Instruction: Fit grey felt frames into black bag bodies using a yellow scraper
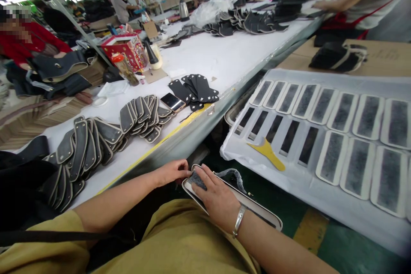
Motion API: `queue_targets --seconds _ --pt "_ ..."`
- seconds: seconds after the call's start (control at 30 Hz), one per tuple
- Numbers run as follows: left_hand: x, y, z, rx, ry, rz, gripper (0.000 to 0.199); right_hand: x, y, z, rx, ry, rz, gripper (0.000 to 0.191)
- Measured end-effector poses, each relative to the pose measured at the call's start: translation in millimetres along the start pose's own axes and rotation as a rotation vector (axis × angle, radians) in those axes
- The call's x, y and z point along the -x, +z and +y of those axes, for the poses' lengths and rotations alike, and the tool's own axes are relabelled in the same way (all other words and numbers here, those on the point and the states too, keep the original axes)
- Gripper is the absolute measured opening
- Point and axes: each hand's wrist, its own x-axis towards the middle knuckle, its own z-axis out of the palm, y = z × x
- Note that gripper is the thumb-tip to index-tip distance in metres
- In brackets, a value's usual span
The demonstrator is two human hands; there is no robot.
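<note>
Across my lap rests a long rounded panel with a cream rim and a dark grey, fuzzy middle, much of it covered by my hand and forearm. At its far left corner, my left hand has its fingers bent in a pinch on the edge; the fingertips are partly hidden. My right hand lies flat over the panel, fingers stretched towards that corner, a silver bracelet on the wrist. Just beyond the panel hangs a gathered grey strap with a small metal fitting.
On the right, a white-covered table bears rows of similar panels and a yellow scraper-like tool. Left, a white bench holds stacks of grey riveted pieces, black pieces and a phone. Other people work nearby.
</note>
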Motion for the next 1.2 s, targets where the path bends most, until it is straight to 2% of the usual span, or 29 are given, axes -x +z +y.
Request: queue_targets --seconds 0.07,0.13,0.27,0.37,0.47,0.67,0.77,1.0,1.1,1.2 --pt "-0.8 2.9 -4.6 0.123 -0.073 -0.054 0.036 1.5 -0.1 0.2 0.006 -0.006 -0.004 0.038" --pt "-1.2 4.6 -11.5 0.279 -0.091 -0.092 0.036 2.7 0.9 0.6 0.016 -0.007 0.005 0.038" --pt "2.8 2.5 -26.6 0.616 -0.041 -0.144 0.032 2.3 5.2 1.0 0.037 0.004 0.020 0.037" --pt "6.9 -1.1 -34.8 0.682 -0.002 -0.170 0.023 -0.1 8.1 0.8 0.050 0.009 0.020 0.039" --pt "6.5 -3.1 -40.2 0.689 0.028 -0.186 0.021 -2.4 9.4 0.5 0.059 0.013 0.018 0.039" --pt "-2.6 -4.0 -41.7 0.640 0.056 -0.196 0.032 -4.7 7.4 0.0 0.083 0.021 0.000 0.040" --pt "-4.4 -4.4 -34.6 0.559 0.018 -0.177 0.035 -5.1 5.2 -1.2 0.090 0.029 -0.024 0.041" --pt "-0.6 -6.3 -6.4 0.167 -0.008 -0.081 0.038 -9.5 -0.8 -3.1 0.029 0.037 -0.068 0.044" --pt "-0.2 -8.0 0.4 0.136 -0.060 -0.140 0.040 -9.8 -5.1 4.6 -0.182 0.042 -0.043 0.040" --pt "-1.1 -8.8 3.5 0.162 -0.103 -0.176 0.042 -5.7 -18.9 13.8 -0.609 0.217 0.166 0.035"
